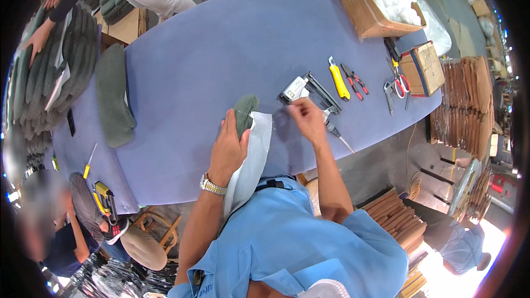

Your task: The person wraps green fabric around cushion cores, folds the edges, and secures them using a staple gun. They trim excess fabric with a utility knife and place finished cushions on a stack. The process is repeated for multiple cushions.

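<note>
My left hand (229,146) grips a narrow, dark green padded piece (245,111), standing on edge near the front of the blue table. Its pale grey backing (258,146) faces right and reaches down to my waist. The fingers lie along the green side, with the thumb over the top edge. My right hand (309,121) is raised right of the piece, its fingertips curled together in a pinch; whatever they hold is too small to tell. Just beyond it a staple gun (323,94) with a hose fitting lies on the table, partly covered by that hand.
Right of the staple gun lie a yellow utility knife (338,80), red-handled pliers (356,81) and scissors (398,81). A carton of white stuffing (353,8) stands at the far right. Another green pad (114,96) lies left, beside stacked pads (55,72) that another person's hand (38,41) touches.
</note>
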Action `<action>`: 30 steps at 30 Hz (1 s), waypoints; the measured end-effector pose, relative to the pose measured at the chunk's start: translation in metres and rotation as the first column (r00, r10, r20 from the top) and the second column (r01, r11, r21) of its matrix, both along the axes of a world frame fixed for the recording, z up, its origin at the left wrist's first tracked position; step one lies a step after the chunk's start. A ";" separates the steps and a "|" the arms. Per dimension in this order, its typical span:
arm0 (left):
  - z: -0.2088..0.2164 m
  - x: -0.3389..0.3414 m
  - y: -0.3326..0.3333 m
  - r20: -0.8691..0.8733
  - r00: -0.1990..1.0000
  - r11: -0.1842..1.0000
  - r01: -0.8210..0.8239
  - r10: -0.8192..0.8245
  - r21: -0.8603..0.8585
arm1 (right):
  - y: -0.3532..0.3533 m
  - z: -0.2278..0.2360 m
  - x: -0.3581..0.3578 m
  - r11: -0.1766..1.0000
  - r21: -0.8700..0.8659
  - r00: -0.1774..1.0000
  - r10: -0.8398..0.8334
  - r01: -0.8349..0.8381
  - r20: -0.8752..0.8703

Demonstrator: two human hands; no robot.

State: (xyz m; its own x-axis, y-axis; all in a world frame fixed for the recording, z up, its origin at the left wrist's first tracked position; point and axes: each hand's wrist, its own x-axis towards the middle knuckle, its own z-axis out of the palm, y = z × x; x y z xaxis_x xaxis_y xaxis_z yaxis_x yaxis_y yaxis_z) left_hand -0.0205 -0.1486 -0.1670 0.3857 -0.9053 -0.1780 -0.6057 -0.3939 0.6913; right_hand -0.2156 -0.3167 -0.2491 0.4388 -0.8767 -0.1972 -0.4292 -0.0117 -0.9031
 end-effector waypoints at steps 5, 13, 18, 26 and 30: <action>0.007 -0.006 -0.007 0.081 0.996 0.997 -0.039 0.033 0.069 | -0.028 -0.035 -0.018 0.900 -0.347 0.817 0.017 -0.263 -0.577; 0.001 -0.012 -0.001 0.170 0.982 0.988 -0.105 0.084 0.115 | -0.032 0.081 -0.008 0.974 0.172 0.984 0.164 -0.150 -0.071; 0.001 -0.016 -0.004 0.191 0.979 0.987 -0.098 0.072 0.129 | 0.004 0.124 -0.005 0.865 -0.054 0.831 0.496 -0.499 0.253; 0.011 -0.015 -0.005 0.137 0.988 0.980 -0.097 0.073 0.172 | 0.019 0.091 0.004 0.876 0.123 0.875 0.438 -0.467 0.207; 0.012 -0.016 -0.003 0.111 0.990 0.985 -0.104 0.088 0.141 | 0.016 0.094 0.007 0.845 0.187 0.863 0.471 -0.501 0.184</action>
